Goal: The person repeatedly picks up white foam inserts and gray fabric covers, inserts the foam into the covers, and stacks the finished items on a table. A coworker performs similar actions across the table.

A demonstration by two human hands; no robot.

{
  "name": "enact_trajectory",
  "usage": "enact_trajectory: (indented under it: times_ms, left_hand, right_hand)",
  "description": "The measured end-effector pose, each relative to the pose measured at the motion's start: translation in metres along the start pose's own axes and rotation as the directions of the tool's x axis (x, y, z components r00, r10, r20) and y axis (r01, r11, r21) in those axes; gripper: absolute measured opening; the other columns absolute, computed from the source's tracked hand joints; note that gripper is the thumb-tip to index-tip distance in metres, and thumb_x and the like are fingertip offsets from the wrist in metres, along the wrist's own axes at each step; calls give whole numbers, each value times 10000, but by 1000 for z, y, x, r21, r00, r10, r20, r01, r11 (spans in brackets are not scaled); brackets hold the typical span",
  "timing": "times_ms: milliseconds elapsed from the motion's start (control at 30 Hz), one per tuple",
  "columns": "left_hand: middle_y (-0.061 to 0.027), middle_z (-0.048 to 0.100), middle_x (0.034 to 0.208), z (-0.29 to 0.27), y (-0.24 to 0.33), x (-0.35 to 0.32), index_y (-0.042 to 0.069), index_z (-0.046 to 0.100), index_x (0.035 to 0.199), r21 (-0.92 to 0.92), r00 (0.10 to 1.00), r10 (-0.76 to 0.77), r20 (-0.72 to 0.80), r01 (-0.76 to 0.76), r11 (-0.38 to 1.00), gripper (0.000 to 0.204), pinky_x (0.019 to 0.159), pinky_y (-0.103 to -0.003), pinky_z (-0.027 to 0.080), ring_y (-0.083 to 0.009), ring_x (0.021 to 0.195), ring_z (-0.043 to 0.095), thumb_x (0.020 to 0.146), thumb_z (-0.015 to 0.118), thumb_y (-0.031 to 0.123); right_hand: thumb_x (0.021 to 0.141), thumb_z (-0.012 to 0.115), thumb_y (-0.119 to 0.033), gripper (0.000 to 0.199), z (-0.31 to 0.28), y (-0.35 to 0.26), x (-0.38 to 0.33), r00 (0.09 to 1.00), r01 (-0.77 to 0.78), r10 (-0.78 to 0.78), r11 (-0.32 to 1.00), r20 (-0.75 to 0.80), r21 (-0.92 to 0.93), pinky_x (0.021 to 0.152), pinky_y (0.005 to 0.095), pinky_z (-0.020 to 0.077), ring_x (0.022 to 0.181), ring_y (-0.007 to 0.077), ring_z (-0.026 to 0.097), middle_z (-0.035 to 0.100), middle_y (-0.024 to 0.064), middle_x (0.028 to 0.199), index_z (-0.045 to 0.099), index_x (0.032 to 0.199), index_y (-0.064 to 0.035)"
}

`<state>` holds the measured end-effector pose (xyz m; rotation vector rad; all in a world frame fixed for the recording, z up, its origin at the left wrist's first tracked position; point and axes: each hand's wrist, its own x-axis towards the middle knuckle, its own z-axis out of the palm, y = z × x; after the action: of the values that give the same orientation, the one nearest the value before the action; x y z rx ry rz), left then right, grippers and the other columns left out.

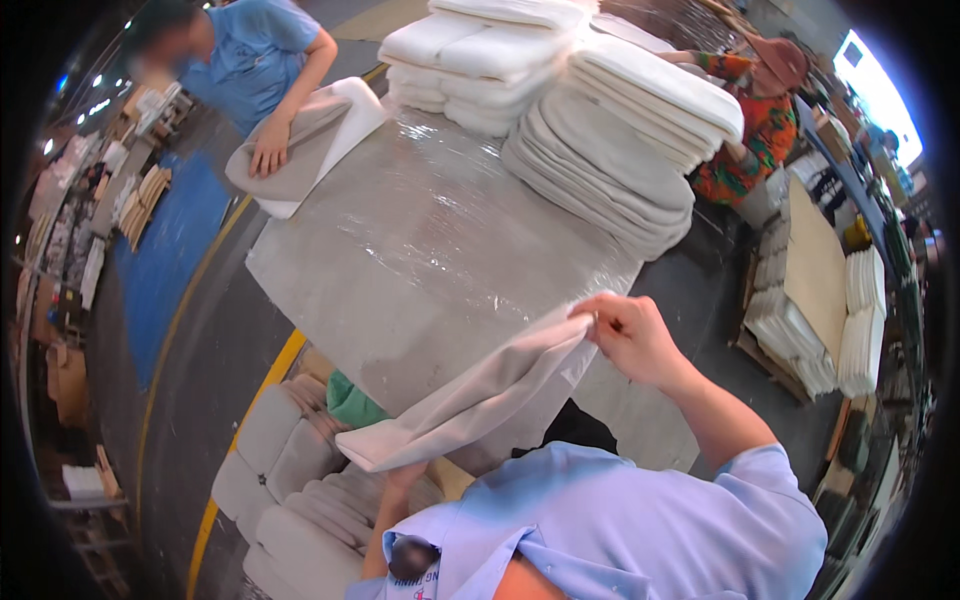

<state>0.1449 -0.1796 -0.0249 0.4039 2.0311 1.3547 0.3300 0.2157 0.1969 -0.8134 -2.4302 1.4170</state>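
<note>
A long, soft grey cushion cover (480, 395) hangs folded along its length over the near edge of the table (370, 290). My right hand (635, 340) is closed on its far right end, thumb and fingers pinched together. Under the near left end of the cover is my left hand (408, 474); only its wrist side shows, and the cover hides its fingers. Clear plastic film over the tabletop shines in the light. Several flat grey covers (600, 170) lie piled at the far right of the table.
White pads (480, 50) are stacked at the back, more white pads (655, 90) behind the grey pile. Grey cushions (290, 450) sit low at my left. A co-worker's hand (270, 145) presses a grey piece at far left; another person (750, 130) stands beyond the stacks.
</note>
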Motion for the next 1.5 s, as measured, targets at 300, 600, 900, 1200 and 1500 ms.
enact_trajectory:
  times_ms: [300,600,900,1200,1500]
  left_hand:
    - [-124,720,1303,-5,-3,-11,4,660,1371,67,995,95,43,-98,993,466,1067,-374,506,-231,1209,661,928,763,110]
    - [-115,744,1234,-49,-11,-11,-8,674,1339,213,980,-75,185,35,976,403,1000,-365,539,-231,1119,694,971,738,142]
    - [-105,769,1164,-130,63,61,-21,688,1306,743,899,7,437,-365,561,353,932,-357,572,-231,1030,727,1013,712,175]
    - [-70,662,1124,69,292,52,29,610,1442,-33,414,293,862,-531,847,580,853,-290,515,-156,909,625,978,781,332]
    - [-48,593,850,127,322,0,18,683,1375,95,326,274,905,-782,616,537,688,-292,492,-146,739,579,849,789,48]
  right_hand:
    - [1032,639,-68,178,32,19,-38,971,-30,75,981,-227,192,618,300,500,638,97,569,642,22,731,736,1169,-10]
    - [1012,608,-7,250,78,50,-91,958,-38,143,924,-250,381,658,280,503,663,84,547,577,-8,712,740,1219,-49]
    - [1037,623,-55,231,105,80,-115,840,183,269,678,-472,712,634,259,480,660,66,551,587,-36,733,703,1254,-51]
    - [1131,352,-592,605,196,145,-110,869,-273,441,51,223,961,987,422,500,1140,230,656,718,79,1247,685,1334,-129]
    - [1098,307,-654,718,180,122,-114,986,-165,-68,-346,150,924,1244,535,328,1515,310,436,438,100,1658,376,1649,-198]
